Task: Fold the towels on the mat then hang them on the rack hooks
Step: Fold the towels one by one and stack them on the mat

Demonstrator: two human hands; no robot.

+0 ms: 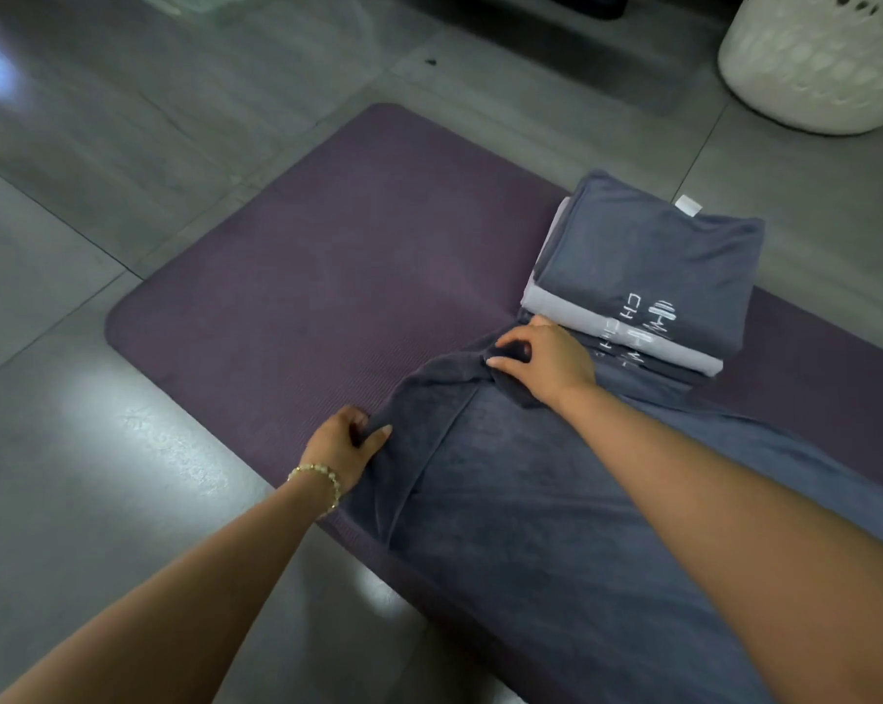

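Observation:
A dark blue-grey towel [546, 510] lies spread lengthwise on the purple mat [327, 266]. My left hand [345, 442], with a bead bracelet on the wrist, pinches the towel's far left corner. My right hand [543, 360] grips the towel's bunched far right corner, just in front of a stack of folded towels [647, 276]. The stack has a dark towel with white lettering on top and a light grey one beneath it. No rack or hooks are in view.
A white perforated laundry basket [820, 63] stands on the floor at the back right. Grey floor tiles [99, 205] surround the mat. A dark floor mat [571, 53] lies at the back centre.

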